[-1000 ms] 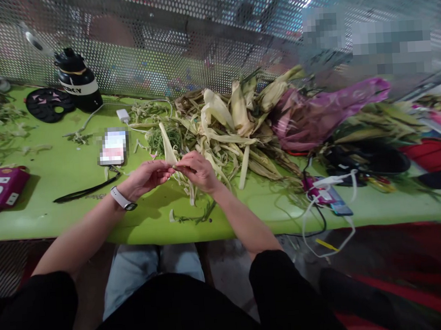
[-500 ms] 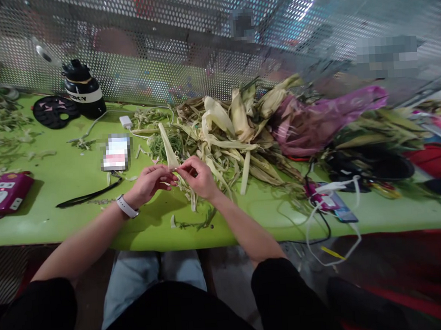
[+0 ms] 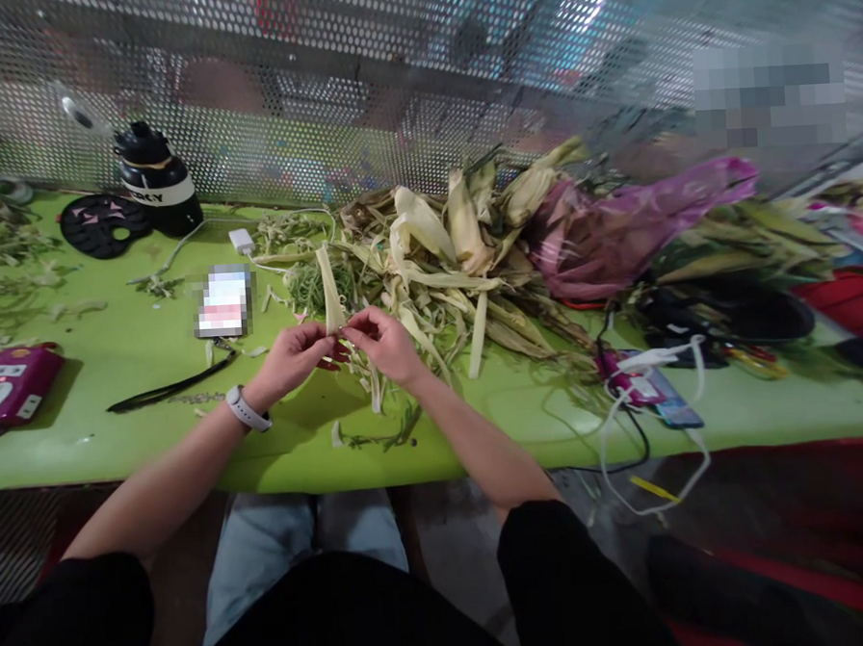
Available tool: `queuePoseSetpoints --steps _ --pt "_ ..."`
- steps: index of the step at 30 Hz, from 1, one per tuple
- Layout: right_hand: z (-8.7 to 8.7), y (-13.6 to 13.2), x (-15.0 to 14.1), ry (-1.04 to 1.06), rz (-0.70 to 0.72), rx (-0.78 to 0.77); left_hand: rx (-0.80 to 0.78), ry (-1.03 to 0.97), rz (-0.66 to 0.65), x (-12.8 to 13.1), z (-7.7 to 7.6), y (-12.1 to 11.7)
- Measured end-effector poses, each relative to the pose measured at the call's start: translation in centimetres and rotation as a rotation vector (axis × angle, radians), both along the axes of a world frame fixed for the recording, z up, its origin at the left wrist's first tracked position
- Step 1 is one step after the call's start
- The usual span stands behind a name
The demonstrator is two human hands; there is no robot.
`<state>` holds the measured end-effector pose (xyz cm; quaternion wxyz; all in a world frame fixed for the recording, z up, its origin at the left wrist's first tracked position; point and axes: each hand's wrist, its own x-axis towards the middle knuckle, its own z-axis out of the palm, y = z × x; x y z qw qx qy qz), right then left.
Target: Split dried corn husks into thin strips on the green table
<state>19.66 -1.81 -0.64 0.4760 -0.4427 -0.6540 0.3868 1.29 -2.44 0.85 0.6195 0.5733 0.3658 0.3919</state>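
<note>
Both my hands meet over the green table (image 3: 118,416), just in front of a pile of corn husks (image 3: 443,265). My left hand (image 3: 292,357), with a white watch on its wrist, pinches the lower end of a pale husk strip (image 3: 329,295) that stands up and leans slightly left. My right hand (image 3: 385,343) is closed on the same strip and on a bundle of thin husk strands that hangs down from under the fingers. A few loose green shreds (image 3: 379,434) lie on the table below my hands.
A perforated metal screen (image 3: 318,98) walls the table's far side. A phone (image 3: 222,300), black strap (image 3: 167,385), black bottle (image 3: 155,178) and magenta box (image 3: 11,382) lie left. A purple plastic bag (image 3: 615,227), more husks, cables and a charger (image 3: 644,389) lie right.
The upright husk strip has swung from leaning left to nearly vertical between my fingers. My hands stayed together in the same spot; only the camera shifted slightly.
</note>
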Motion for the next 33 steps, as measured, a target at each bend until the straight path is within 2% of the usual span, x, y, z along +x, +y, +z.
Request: queuePoseSetpoints --steps 3,6,10,14,17,21,28,33 --pt "-0.3 0.1 -0.1 -0.018 0.006 -0.045 -0.034 -0.004 0.010 0.1 0.0 -0.1" --pt "-0.3 0.0 -0.1 -0.006 -0.028 -0.012 -0.158 -0.068 -0.006 0.0 0.0 0.1" --pt "0.3 0.0 0.7 -0.118 0.052 0.235 -0.358 -0.204 -0.030 -0.4 0.1 0.6" --pt "0.5 0.3 1.7 -0.270 0.158 0.519 -0.465 -0.279 -0.013 -0.7 0.5 0.9" --pt "0.2 0.4 1.9 -0.325 0.146 0.591 -0.541 -0.295 0.003 -0.6 0.7 0.9" --pt "-0.1 0.2 1.4 -0.330 0.081 0.578 -0.559 -0.300 0.018 -0.4 0.6 0.8" --pt "0.1 -0.5 0.3 -0.310 -0.048 0.485 -0.357 -0.262 0.024 0.0 0.5 0.0" --pt "-0.1 -1.0 -0.2 -0.233 -0.070 0.290 -0.245 -0.223 0.021 0.0 -0.1 -0.2"
